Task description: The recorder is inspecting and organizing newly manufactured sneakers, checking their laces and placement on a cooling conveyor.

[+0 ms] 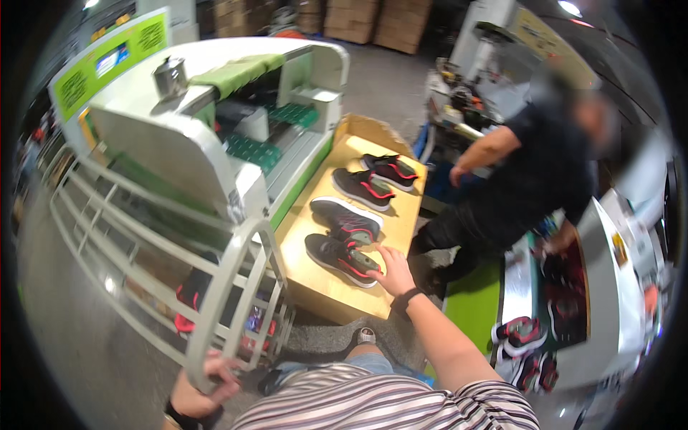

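Observation:
My right hand (pixel 393 271) is at the heel of the nearest sneaker (pixel 328 252), its fingers closed about the shoe's opening. This sneaker is black with a red collar, a white sole and a dark green insert in its opening. Beyond it in a row lie a grey sneaker (pixel 337 213) and two black ones with red trim, the middle one (pixel 351 185) and the farthest one (pixel 383 166). They all rest on a yellowish board-topped table (pixel 297 276). My left hand (pixel 204 387) is wrapped round the curved tube of a pale metal rack (pixel 247 236).
Behind the rack stands a white and green machine (pixel 158 143) with a metal pot (pixel 170 77) on top. At right a co-worker (pixel 523 165) in dark clothes stands by a green conveyor (pixel 473 294). More sneakers (pixel 519 335) lie at the conveyor's near end. Stacked cartons (pixel 351 18) are at the back.

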Motion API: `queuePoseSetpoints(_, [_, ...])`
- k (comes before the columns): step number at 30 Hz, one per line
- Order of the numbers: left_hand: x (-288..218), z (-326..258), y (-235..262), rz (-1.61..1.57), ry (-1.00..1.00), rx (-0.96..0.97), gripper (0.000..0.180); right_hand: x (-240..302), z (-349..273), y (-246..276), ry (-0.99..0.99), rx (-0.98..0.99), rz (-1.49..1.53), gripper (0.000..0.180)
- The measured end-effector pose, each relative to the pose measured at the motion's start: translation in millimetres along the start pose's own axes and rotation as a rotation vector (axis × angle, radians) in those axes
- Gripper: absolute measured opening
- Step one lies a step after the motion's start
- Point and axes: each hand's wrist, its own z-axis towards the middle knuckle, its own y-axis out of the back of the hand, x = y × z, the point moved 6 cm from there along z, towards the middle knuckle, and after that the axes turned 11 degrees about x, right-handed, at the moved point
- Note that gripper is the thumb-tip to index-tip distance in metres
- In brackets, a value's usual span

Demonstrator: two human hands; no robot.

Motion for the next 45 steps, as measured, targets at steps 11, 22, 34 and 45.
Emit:
queuePoseSetpoints(11, [-175,110,-49,1.076,0.462,-0.880,0.045,-60,64,-92,0.158,0.332,0.492,0.086])
queuePoseSetpoints(22, [-148,91,-76,1.114,0.656,-1.060,0.050,-59,63,-90,0.157,0.413,0.466,0.082])
queuePoseSetpoints(34, [-139,-118,-174,0.174,0.717,-1.179,0.048,-53,62,-86,0.223,0.424,0.429,0.082])
queuePoseSetpoints(45, [-116,-155,-63,0.166,0.924,-0.651,0.042,-51,57,-94,0.188,0.444,0.453,0.080])
